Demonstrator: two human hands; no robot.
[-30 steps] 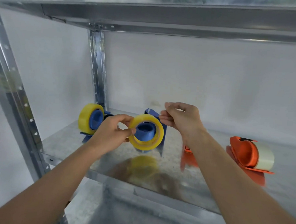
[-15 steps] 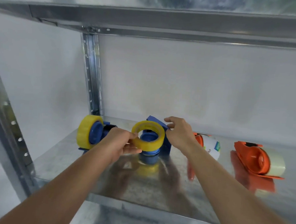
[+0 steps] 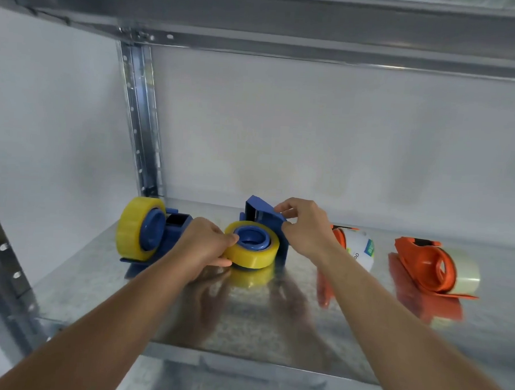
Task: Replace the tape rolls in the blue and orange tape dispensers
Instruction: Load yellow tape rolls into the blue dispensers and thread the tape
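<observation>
I see a metal shelf (image 3: 273, 324) filling the lower frame, with four dispensers along its back. At far right an orange dispenser (image 3: 419, 263) lies holding a clear roll (image 3: 464, 272); left of it a second orange dispenser (image 3: 339, 238) carries a white labelled roll (image 3: 363, 249). At left, a blue dispenser (image 3: 171, 229) stands with a yellow roll (image 3: 130, 227) seated. At centre, my left hand (image 3: 203, 245) pinches the rim of another yellow tape roll (image 3: 252, 249), thumb below and fingers on top, around the hub of the blue dispenser body (image 3: 267, 217), which my right hand (image 3: 305, 227) grips with curled fingers. I judge the roll light, stiff and slick-sided; hold its outer edges.
</observation>
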